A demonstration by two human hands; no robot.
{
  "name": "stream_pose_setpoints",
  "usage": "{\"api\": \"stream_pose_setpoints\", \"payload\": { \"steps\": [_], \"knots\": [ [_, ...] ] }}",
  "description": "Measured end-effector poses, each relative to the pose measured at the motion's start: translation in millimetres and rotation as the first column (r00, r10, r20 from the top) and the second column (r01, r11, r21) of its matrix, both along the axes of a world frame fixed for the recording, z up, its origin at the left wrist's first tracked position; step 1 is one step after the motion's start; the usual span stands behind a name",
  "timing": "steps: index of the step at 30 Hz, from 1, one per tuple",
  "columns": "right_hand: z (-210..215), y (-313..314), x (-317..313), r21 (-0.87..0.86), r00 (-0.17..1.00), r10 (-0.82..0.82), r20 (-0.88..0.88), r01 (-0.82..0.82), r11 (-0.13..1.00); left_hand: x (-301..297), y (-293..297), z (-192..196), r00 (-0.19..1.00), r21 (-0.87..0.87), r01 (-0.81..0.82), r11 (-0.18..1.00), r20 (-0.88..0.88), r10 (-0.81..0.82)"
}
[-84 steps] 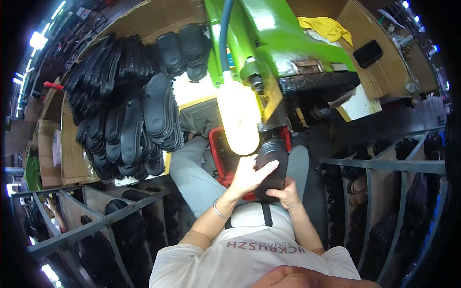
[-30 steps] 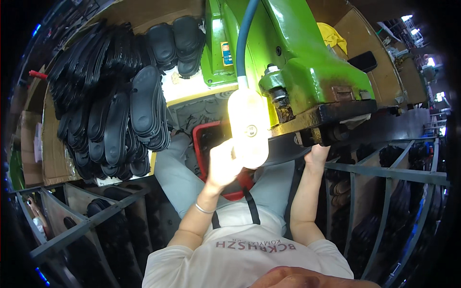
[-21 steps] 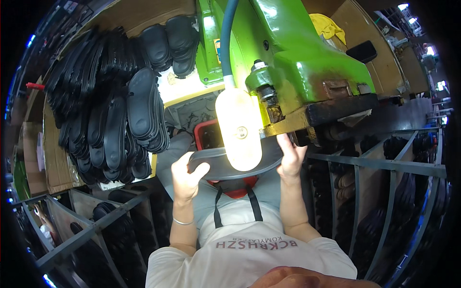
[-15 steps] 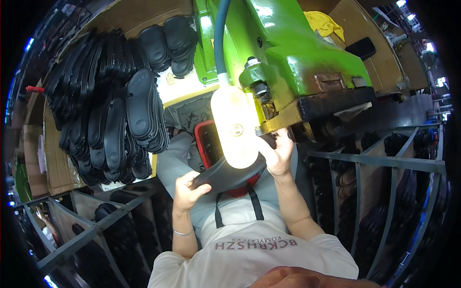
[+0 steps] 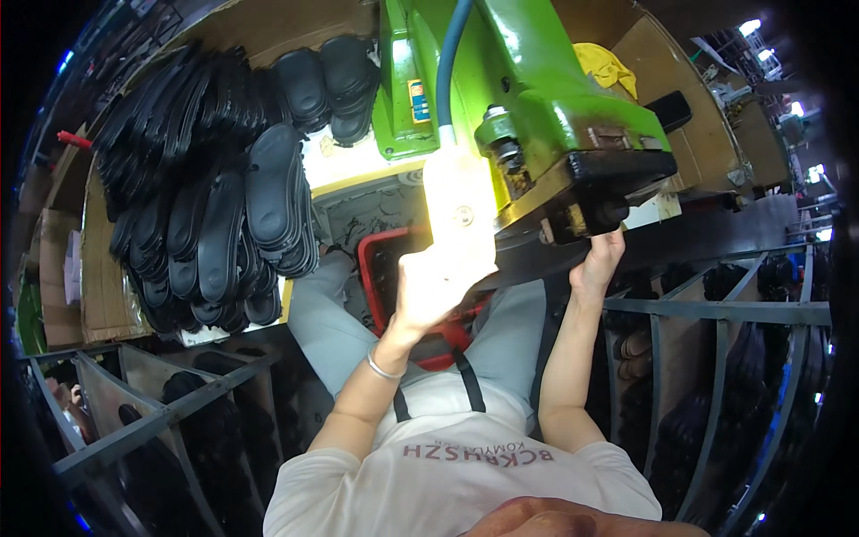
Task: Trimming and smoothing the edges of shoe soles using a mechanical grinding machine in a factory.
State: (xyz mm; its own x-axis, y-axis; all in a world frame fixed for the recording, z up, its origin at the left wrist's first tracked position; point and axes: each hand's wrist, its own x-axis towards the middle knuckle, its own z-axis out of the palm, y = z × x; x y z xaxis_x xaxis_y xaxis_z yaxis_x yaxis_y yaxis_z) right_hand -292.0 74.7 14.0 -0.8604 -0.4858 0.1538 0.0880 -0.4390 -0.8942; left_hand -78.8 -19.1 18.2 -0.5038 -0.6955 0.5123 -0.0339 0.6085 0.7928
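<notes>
Under the green machine, both hands hold a dark sole.

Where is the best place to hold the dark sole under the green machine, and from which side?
Probably at its two ends. The dark sole lies flat and long under the green machine, so the left hand and right hand come from below, at either end.

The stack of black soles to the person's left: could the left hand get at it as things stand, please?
Probably yes, once freed: the left hand is raised at the dark sole under the green machine, and nothing visible stands between it and the stack of black soles.
</notes>
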Motion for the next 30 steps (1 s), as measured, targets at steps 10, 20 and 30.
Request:
{"api": "stream_pose_setpoints", "payload": {
  "steps": [10, 20, 30],
  "knots": [
    [-14.1, -5.7, 60.1, 0.117, 0.989, 0.146, 0.015, -0.147, 0.982, 67.5, -21.1, -14.9, 0.980, 0.613, 0.089, 0.785, -0.194, 0.040],
    [-8.8, -23.3, 82.5, 0.171, 0.919, 0.376, -0.116, -0.355, 0.919, 75.4, 28.3, -33.7, 0.919, 0.743, 0.293, 0.601, -0.046, -0.391],
    [-58.7, 81.5, 130.0, 0.383, 0.809, 0.534, 0.245, -0.587, 0.714, -31.6, 19.5, -32.1, 0.973, 0.213, -0.025, 0.977, 0.231, -0.025]
  ]
}}
